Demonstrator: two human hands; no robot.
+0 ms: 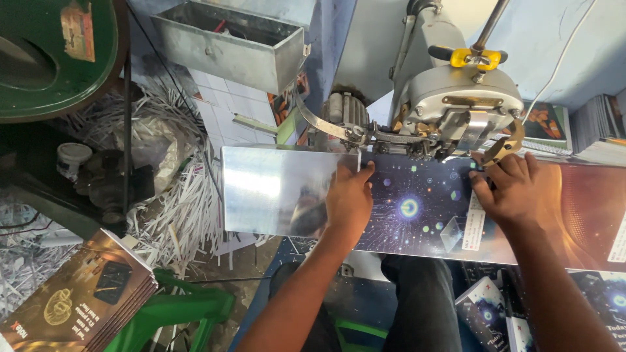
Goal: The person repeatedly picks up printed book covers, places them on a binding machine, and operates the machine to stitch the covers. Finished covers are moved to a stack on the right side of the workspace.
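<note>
Left hand (349,199) and right hand (512,189) — fingers spread flat, gripping nothing — pressing dark glossy printed cover sheet (417,208) at frame centre, far edge under grey metal machine head (456,98), shiny steel plate (274,189) bare at left.

A dark blue, star-speckled cover sheet (417,208) fades to orange beside a seemingly silver mirrored plate (274,189).

Head-worn view, looking down, probably close

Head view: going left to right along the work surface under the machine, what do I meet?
Bare shiny metal plate → left hand → dark printed cover with a glowing circle → right hand → orange end of the printed sheet.
</note>
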